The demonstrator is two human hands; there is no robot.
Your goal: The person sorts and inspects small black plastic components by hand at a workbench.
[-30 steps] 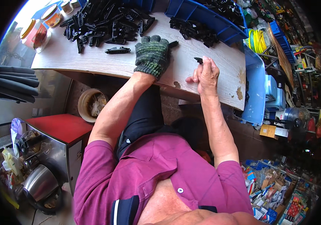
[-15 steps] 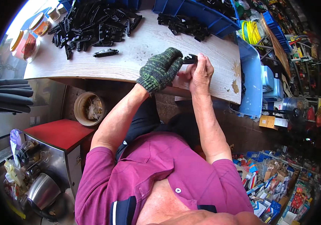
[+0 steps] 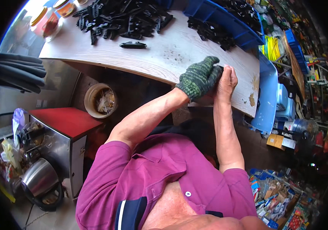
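Note:
My left hand [image 3: 201, 78], in a dark green-and-black knitted glove, is closed and pressed against my bare right hand [image 3: 226, 85] above the table's front edge. Between them they grip a black plastic part [image 3: 220, 71], of which only a dark sliver shows; the rest is hidden by glove and fingers. One long black plastic piece [image 3: 133, 45] lies alone on the whitish table [image 3: 152, 57]. Behind it spreads a large pile of similar black pieces [image 3: 114, 21]. Farther right is a smaller heap of black parts [image 3: 212, 32].
A blue crate [image 3: 229, 23] of black parts borders the table's back right. Beside the right edge stands a light-blue bin [image 3: 268, 94]. Jars [image 3: 47, 25] sit at the far left. Below are a waste bucket [image 3: 100, 100], a red-topped cabinet [image 3: 64, 122] and a kettle [image 3: 41, 178].
The view has shifted, and both hands appear farther right and closer together. The black part, plainly visible between them before, is now almost covered by the fingers.

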